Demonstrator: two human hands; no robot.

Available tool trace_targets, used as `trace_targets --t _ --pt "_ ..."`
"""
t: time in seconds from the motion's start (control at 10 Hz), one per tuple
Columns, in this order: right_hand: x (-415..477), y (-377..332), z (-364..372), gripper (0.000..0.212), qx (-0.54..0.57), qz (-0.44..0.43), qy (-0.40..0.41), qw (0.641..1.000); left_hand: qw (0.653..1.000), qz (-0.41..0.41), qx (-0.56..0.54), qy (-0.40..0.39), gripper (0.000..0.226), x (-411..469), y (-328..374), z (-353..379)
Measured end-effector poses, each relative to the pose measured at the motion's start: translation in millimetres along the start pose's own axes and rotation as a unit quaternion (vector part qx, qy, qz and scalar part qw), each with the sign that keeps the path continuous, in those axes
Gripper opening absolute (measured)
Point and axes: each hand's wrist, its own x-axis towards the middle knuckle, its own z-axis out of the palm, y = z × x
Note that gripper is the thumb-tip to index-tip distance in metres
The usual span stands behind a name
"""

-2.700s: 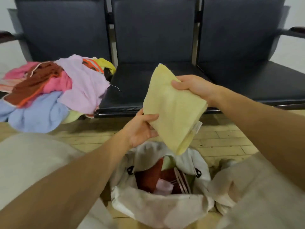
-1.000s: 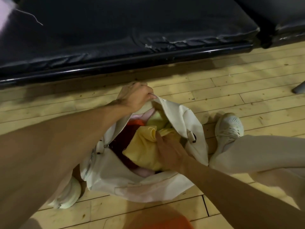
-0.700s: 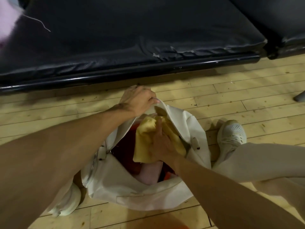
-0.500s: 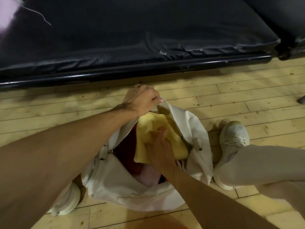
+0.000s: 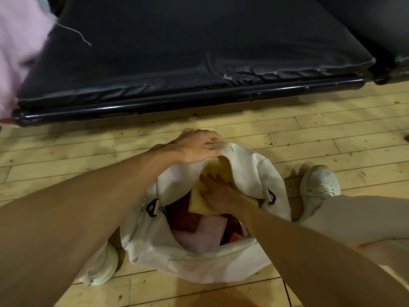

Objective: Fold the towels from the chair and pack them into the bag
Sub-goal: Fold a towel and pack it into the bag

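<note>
Wood floor, bag open on it. Left hand grips bag rim at 12 o'clock. Right hand, fingers straight, presses yellow towel (long axis roughly 1-to-7) into bag's far end.

Warm, yellowish indoor light, fairly dim — the wooden floor is the brightest surface. A thin glare line runs along the black chair rail, with a soft shadow on the planks beneath it. The inside of the white bag sits in shade. The pink towel at upper left is blurred; wide-angle distortion bows planks and rail towards the edges.
</note>
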Motion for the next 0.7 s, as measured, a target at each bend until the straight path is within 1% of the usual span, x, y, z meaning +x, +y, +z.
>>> trace_targets --t 0.1,0.2,0.3,0.4,0.5,0.6,0.7 --pt "-14.4 -3.1 -11.9 0.054 0.033 0.014 -0.055 0.998 1.0 -0.007 -0.009 -0.009 0.051 -11.5 5.9 -12.0" --pt "-49.8 -9.4 -43.9 0.039 0.024 -0.006 -0.083 0.996 0.999 -0.015 0.013 -0.031 0.045 -20.8 17.7 -27.1" --pt "-71.6 -7.6 -70.4 0.035 0.037 -0.022 -0.086 0.995 0.997 -0.007 0.035 -0.066 0.042 -36.9 32.3 -44.6" --pt "-90.0 -16.1 -106.2 0.035 0.01 -0.016 -0.074 0.997 0.996 0.003 0.057 -0.073 0.036 -60.7 46.9 -64.6" --pt "-111.0 -27.1 -143.6 0.029 0.023 -0.014 -0.057 0.998 0.995 0.012 0.076 -0.056 0.032 -84.8 61.2 -86.3" --pt "-135.3 -41.7 -181.3 0.027 0.002 -0.04 -0.021 0.999 0.997 0.016 0.06 -0.034 0.025 -107.8 73.8 -108.0" --pt "-160.7 -60.7 -215.3 0.023 0.027 -0.061 0.029 0.997 0.999 0.027 0.022 0.009 0.022 -130.0 82.9 -130.8"
